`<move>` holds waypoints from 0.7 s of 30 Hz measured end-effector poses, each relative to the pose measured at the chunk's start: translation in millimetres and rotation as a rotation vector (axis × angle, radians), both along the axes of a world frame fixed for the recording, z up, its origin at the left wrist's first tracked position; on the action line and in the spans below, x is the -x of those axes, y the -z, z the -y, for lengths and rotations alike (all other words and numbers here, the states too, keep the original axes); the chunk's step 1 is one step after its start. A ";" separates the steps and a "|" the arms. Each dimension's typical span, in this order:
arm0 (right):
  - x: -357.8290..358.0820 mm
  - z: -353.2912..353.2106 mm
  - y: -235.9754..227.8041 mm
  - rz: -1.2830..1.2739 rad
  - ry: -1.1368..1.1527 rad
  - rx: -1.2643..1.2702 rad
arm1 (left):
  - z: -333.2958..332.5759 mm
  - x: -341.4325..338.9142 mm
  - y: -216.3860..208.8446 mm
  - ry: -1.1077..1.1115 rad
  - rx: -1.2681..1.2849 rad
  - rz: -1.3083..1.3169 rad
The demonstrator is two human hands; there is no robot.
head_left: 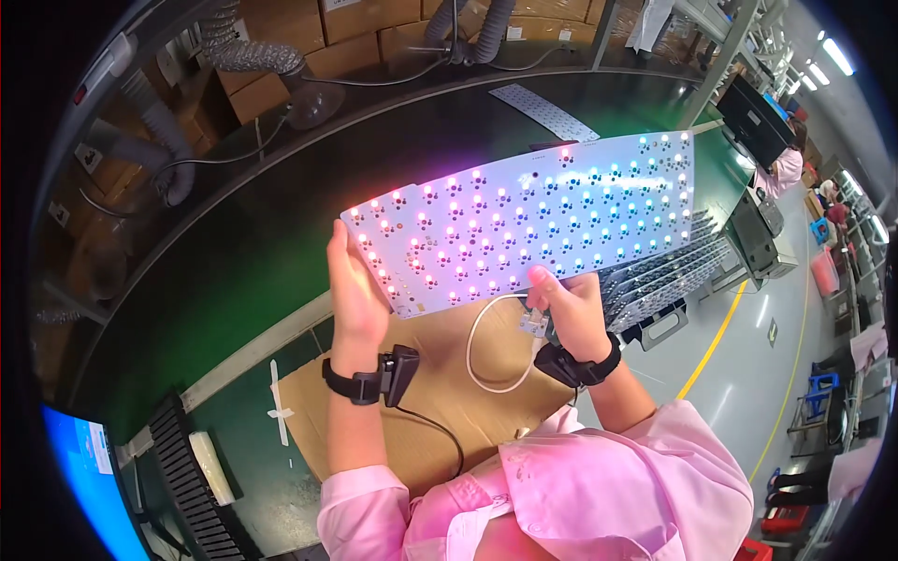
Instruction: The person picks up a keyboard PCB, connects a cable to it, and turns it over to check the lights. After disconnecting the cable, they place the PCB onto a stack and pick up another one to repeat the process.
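A white keyboard circuit board (524,220) is held up and tilted in front of me, its rows of small lights glowing from pink on the left to blue on the right. My left hand (360,294) is closed on the board's left end, most of its fingers hidden behind. At the lower edge, my right hand (575,313) grips the board with the thumb on its face. Beside the right fingers hangs a small connector piece (534,323), apparently held by them too. A white cable (470,346) loops from it over a cardboard sheet (412,383).
Right of my hands stands a rack of several stacked circuit boards (669,276). Another board (547,112) lies farther back on the dark green bench (271,201). A black keyboard (192,481) and a lit screen (84,477) are at lower left; a black monitor (756,117) is far right.
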State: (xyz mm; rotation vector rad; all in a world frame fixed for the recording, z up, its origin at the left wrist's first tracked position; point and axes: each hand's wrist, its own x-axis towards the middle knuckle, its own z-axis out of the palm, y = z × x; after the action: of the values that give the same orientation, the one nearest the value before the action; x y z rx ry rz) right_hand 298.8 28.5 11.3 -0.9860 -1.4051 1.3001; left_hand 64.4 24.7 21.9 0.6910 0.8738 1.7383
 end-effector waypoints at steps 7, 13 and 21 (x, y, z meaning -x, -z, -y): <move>3.8 -4.1 8.2 -0.122 -0.020 0.151 | 3.4 -10.3 1.0 0.054 -0.002 0.225; 3.2 -6.5 8.2 -0.158 -0.015 0.257 | -0.1 -12.1 2.3 0.044 0.005 0.207; 3.5 -8.2 14.1 -0.279 -0.065 0.270 | -2.1 -13.0 7.2 0.000 -0.033 0.192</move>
State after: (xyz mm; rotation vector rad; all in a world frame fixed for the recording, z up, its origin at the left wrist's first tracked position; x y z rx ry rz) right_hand 295.3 36.7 -2.7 -0.8978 -1.0751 1.6380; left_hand 77.4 26.8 14.7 0.5354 0.7137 1.7892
